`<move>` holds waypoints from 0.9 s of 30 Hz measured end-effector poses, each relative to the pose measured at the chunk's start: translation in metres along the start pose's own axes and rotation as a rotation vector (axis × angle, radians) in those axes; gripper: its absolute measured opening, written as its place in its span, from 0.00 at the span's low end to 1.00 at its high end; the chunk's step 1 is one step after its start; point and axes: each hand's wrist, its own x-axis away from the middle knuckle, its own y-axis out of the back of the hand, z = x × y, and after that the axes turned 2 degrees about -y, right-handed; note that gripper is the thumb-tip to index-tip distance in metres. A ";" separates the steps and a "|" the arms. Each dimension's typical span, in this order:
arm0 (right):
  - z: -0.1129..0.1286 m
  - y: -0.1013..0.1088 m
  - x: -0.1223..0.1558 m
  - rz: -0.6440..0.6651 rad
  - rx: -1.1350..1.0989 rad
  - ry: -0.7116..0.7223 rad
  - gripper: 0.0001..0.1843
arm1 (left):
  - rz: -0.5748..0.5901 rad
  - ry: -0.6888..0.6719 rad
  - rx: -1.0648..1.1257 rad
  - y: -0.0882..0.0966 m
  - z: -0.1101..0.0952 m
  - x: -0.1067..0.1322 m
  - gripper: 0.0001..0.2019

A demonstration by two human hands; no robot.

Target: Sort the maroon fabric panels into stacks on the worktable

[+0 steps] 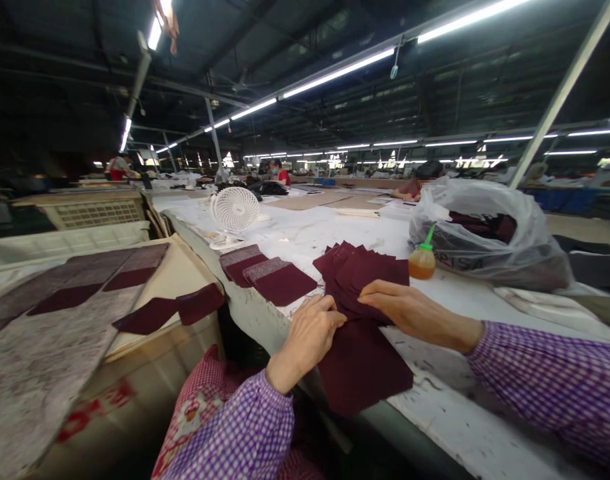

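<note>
My left hand (309, 331) is closed at the near side of a fanned pile of dark maroon fabric pieces (352, 270), its fingertips pinching a maroon fabric piece (365, 367). That piece slants toward me and hangs partly over the table edge. My right hand (417, 312) lies across the right side of the pile, fingers stretched out and held together, its palm hidden. Left of the pile, maroon pieces with speckled grey strips (285, 280) lie in overlapping stacks.
A small bottle of amber liquid (421, 261) with a green nozzle stands beside a clear plastic bag (489, 240) of dark fabric. A white fan (235, 210) stands farther back. On the left, a cream bin (149, 360) carries more fabric pieces (199, 304). Co-workers sit beyond.
</note>
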 end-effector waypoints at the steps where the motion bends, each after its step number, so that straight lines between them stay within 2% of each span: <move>1: 0.006 -0.002 -0.002 0.016 -0.070 -0.014 0.19 | -0.004 0.003 0.004 0.000 0.000 0.000 0.12; 6: 0.019 -0.016 -0.002 0.109 -0.125 -0.093 0.19 | -0.045 0.035 0.154 0.006 0.009 0.009 0.08; 10: 0.019 -0.013 0.001 0.163 -0.089 -0.059 0.22 | -0.096 0.074 0.274 0.017 0.021 0.027 0.08; 14: 0.020 -0.010 0.000 0.222 0.003 -0.004 0.28 | -0.139 0.051 0.289 0.021 0.027 0.039 0.10; 22: 0.034 0.001 -0.023 0.370 0.256 0.067 0.35 | -0.143 -0.026 0.243 0.021 0.034 0.043 0.12; 27: 0.049 0.004 -0.039 0.380 0.358 0.110 0.38 | -0.103 -0.075 0.261 0.031 0.037 0.052 0.11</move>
